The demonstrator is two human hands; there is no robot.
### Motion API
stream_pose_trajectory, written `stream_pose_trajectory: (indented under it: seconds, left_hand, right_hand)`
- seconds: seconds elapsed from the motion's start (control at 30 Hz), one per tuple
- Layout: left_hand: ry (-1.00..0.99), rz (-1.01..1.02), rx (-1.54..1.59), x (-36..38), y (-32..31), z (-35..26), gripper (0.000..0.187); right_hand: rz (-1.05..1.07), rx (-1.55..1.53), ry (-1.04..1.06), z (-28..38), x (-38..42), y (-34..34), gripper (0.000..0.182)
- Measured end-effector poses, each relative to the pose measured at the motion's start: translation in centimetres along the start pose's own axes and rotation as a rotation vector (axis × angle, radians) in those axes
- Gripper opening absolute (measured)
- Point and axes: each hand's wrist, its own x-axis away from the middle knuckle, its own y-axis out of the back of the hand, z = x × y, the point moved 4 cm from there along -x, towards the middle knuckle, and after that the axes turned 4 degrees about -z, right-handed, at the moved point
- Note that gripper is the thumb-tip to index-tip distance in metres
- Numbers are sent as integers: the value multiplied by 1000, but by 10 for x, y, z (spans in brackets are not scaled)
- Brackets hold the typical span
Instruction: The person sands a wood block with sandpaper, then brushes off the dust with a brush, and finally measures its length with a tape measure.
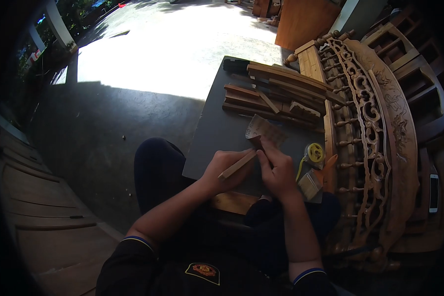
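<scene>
My left hand (222,166) is closed around a short, narrow wooden strip (236,166), which slants with its near end toward my body. In my right hand (278,173), a curled piece of sandpaper (255,127) is pinched between thumb and fingers, close to the strip's far end. Whether the sandpaper touches the wood is hidden by the fingers. Both hands are above a dark grey board (207,143). Right of my right hand lie a yellow tape measure (314,153) and a paintbrush (309,185) with pale bristles.
Several wooden pieces (286,78) lie stacked across the board's far side, with a dark tool (235,65) by them. A carved openwork wooden panel (360,108) stands along the right. Further right a white phone (433,193) rests on wood. Wooden panels (49,207) are at left.
</scene>
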Motion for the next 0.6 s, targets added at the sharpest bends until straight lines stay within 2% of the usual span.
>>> stream_pose_trajectory:
  seconds: [0.03, 0.13, 0.17, 0.27, 0.3, 0.4, 0.47, 0.6]
  left_hand:
    - [39, -1, 23, 1, -1, -9, 10]
    - [69, 54, 68, -2, -2, -15, 11]
    - [69, 78, 76, -1, -1, -13, 13]
    - [-169, 46, -69, 7, -1, 4, 22]
    - [-104, 48, -46, 8, 0, 2, 25]
    - [50, 42, 37, -4, 1, -11, 33]
    - [171, 30, 107, -4, 2, -8, 33]
    - [253, 29, 198, -3, 6, -6, 33]
  right_hand:
    - [-75, 78, -113, -18, -9, 7, 34]
    - [-31, 117, -85, -12, -4, 10, 34]
    - [6, 70, 0, 8, 4, 7, 33]
    - [119, -5, 116, 44, 14, 2, 33]
    - [93, -50, 51, 34, 12, 5, 33]
    - [-67, 90, -84, -10, 2, 16, 33]
    - [-76, 167, -134, -21, 2, 25, 34]
    - [-69, 245, -224, -24, 3, 30, 34]
